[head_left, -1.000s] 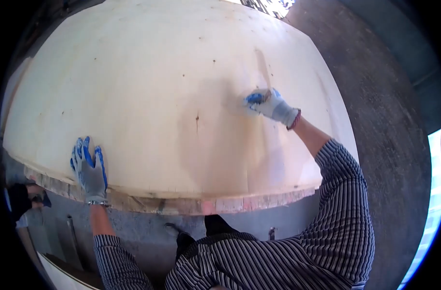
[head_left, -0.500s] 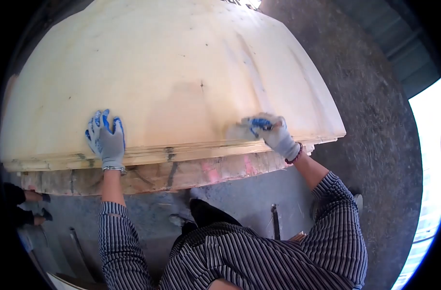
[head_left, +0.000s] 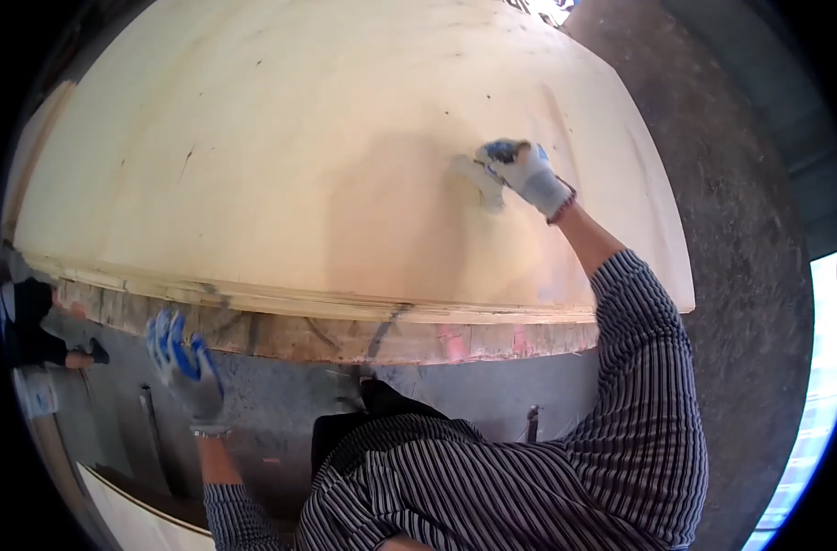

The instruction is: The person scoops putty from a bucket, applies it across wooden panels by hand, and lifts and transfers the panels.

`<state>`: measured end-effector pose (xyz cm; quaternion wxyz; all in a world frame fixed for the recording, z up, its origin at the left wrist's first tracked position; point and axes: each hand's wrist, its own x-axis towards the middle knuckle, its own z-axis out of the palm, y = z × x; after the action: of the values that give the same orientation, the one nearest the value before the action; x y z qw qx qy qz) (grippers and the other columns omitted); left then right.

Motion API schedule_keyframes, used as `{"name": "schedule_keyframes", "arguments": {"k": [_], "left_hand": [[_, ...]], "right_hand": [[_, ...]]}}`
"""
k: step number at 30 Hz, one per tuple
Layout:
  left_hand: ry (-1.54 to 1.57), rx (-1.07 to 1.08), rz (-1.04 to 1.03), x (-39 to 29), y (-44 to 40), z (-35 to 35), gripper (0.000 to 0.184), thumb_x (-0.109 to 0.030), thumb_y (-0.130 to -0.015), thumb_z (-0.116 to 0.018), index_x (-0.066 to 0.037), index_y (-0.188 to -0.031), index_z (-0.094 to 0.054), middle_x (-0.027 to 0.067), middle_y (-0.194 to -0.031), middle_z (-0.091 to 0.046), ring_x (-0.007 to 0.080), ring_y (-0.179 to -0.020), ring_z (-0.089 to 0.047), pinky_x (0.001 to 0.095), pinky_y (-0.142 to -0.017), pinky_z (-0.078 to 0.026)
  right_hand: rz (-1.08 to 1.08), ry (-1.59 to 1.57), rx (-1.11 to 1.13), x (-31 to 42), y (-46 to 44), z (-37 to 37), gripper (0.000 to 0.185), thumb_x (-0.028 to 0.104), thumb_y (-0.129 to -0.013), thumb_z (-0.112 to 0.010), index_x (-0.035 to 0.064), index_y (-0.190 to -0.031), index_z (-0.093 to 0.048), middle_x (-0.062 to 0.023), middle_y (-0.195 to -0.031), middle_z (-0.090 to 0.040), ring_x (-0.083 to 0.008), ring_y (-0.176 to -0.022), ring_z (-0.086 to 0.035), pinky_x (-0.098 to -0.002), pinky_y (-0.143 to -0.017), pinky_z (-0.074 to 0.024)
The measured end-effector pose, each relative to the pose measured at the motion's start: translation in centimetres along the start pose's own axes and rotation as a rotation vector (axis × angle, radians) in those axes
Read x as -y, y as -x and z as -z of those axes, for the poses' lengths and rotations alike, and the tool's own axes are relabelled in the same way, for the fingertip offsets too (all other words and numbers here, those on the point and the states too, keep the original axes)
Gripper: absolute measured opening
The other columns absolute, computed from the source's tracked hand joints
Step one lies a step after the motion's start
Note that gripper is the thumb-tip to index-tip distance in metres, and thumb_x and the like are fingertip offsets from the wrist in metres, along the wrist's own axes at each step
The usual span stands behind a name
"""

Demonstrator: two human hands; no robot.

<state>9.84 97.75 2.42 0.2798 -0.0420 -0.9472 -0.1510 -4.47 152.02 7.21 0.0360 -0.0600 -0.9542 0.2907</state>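
A large pale wood sheet [head_left: 253,174] tops a stack of thin sheets, with small dark knots on its surface. My right hand [head_left: 527,174], in a white and blue work glove, is closed around a scraper [head_left: 482,183]. Its flat pale blade is blurred and is over the sheet, right of the middle; its handle is mostly hidden in my fingers. My left hand [head_left: 187,367], gloved the same way, hovers off the near edge of the stack. Its fingers are stretched out and nothing is in them.
Beneath the thin sheets lies a thicker wooden layer [head_left: 345,342] with dark and pink marks. Another person's dark-clothed leg [head_left: 34,317] shows at far left. A pale panel [head_left: 143,519] sits at bottom left, and metal bars [head_left: 152,432] are near the grey floor.
My left hand has come off the top sheet and drawn back toward me. My right hand has moved the scraper farther from the near edge. The view has shifted too.
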Motion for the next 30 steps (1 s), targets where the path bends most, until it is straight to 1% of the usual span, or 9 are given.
{"name": "schedule_keyframes", "arguments": {"k": [5, 8, 11, 14, 19, 22, 24, 28, 30], "left_hand": [[-0.170, 0.005, 0.104, 7.3, 6.1, 2.1, 0.033, -0.005, -0.088, -0.058, -0.003, -0.120, -0.063, 0.0138, -0.132, -0.059, 0.0368, -0.130, -0.045, 0.0491, -0.110, -0.032], [-0.199, 0.028, 0.145, 9.9, 7.4, 2.5, 0.031, -0.006, -0.089, -0.058, -0.004, -0.120, -0.063, 0.0138, -0.132, -0.059, 0.0370, -0.130, -0.045, 0.0485, -0.110, -0.031], [-0.167, 0.042, 0.191, 11.9, 7.9, 3.2, 0.031, -0.006, -0.090, -0.058, -0.005, -0.120, -0.063, 0.0138, -0.132, -0.059, 0.0370, -0.130, -0.045, 0.0480, -0.111, -0.031], [-0.104, 0.040, 0.212, 14.1, 7.5, 4.8, 0.033, -0.005, -0.089, -0.058, -0.006, -0.121, -0.063, 0.0139, -0.132, -0.058, 0.0371, -0.130, -0.045, 0.0478, -0.110, -0.031], [-0.110, 0.041, 0.165, 22.6, 9.0, 8.5, 0.034, -0.003, -0.088, -0.057, -0.004, -0.122, -0.062, 0.0155, -0.134, -0.056, 0.0367, -0.131, -0.044, 0.0479, -0.110, -0.032], [-0.119, 0.028, 0.234, 28.3, 11.8, 10.7, 0.033, -0.004, -0.089, -0.057, -0.003, -0.122, -0.062, 0.0167, -0.134, -0.056, 0.0362, -0.131, -0.044, 0.0481, -0.111, -0.032], [-0.141, 0.030, 0.291, 31.8, 14.1, 11.8, 0.033, -0.004, -0.089, -0.057, -0.002, -0.122, -0.062, 0.0170, -0.133, -0.056, 0.0361, -0.132, -0.044, 0.0476, -0.110, -0.033], [-0.177, 0.025, 0.377, 38.1, 17.9, 13.1, 0.032, -0.005, -0.091, -0.056, -0.002, -0.122, -0.061, 0.0182, -0.133, -0.056, 0.0360, -0.132, -0.043, 0.0465, -0.110, -0.034], [-0.164, 0.034, 0.395, 39.1, 17.2, 13.3, 0.032, -0.004, -0.090, -0.056, -0.001, -0.122, -0.061, 0.0182, -0.132, -0.056, 0.0360, -0.132, -0.044, 0.0459, -0.110, -0.034]], "right_hand": [[0.313, -0.080, 0.162, 2.9, 8.2, 0.6, 0.018, 0.002, -0.086, -0.066, 0.0013, -0.103, -0.071, -0.0003, -0.085, -0.070, -0.0053, -0.076, -0.059, -0.0241, -0.066, -0.0496], [0.193, -0.384, 0.379, 5.1, 12.3, -0.9, 0.022, -0.004, -0.085, -0.064, -0.0008, -0.106, -0.069, -0.0063, -0.099, -0.073, -0.0083, -0.083, -0.063, -0.0256, -0.069, -0.0517], [0.149, -0.506, 0.359, 8.6, 13.5, -3.7, 0.022, -0.001, -0.085, -0.067, 0.0005, -0.106, -0.071, -0.0085, -0.102, -0.072, -0.0123, -0.088, -0.066, -0.0262, -0.078, -0.0531], [-0.043, -0.979, 0.167, 16.4, 11.5, -5.8, 0.023, -0.003, -0.088, -0.065, -0.0053, -0.111, -0.065, -0.0101, -0.100, -0.070, -0.0165, -0.092, -0.067, -0.0279, -0.079, -0.0551], [-0.182, -1.257, 0.271, 20.7, 4.3, -12.1, 0.026, 0.003, -0.087, -0.066, -0.0047, -0.112, -0.064, -0.0125, -0.099, -0.070, -0.0188, -0.080, -0.069, -0.0291, -0.065, -0.0575], [-0.124, -0.208, -0.061, 25.3, 1.7, -13.7, 0.032, 0.024, -0.083, -0.075, -0.0053, -0.095, -0.070, -0.0095, -0.079, -0.071, -0.0141, -0.071, -0.069, -0.0289, -0.058, -0.0551], [0.057, 0.175, -0.140, 24.1, 1.2, -15.4, 0.031, 0.029, -0.085, -0.074, -0.0013, -0.092, -0.073, -0.0078, -0.075, -0.071, -0.0128, -0.066, -0.068, -0.0274, -0.058, -0.0539], [0.008, -0.203, 0.159, 28.2, 8.6, -15.8, 0.026, 0.029, -0.086, -0.075, 0.0083, -0.101, -0.075, -0.0014, -0.073, -0.071, -0.0060, -0.065, -0.062, -0.0249, -0.059, -0.0515], [0.008, -0.483, 0.271, 28.9, 11.6, -16.7, 0.027, 0.019, -0.088, -0.073, -0.0014, -0.106, -0.071, -0.0056, -0.088, -0.072, -0.0075, -0.073, -0.063, -0.0247, -0.062, -0.0526]]}}
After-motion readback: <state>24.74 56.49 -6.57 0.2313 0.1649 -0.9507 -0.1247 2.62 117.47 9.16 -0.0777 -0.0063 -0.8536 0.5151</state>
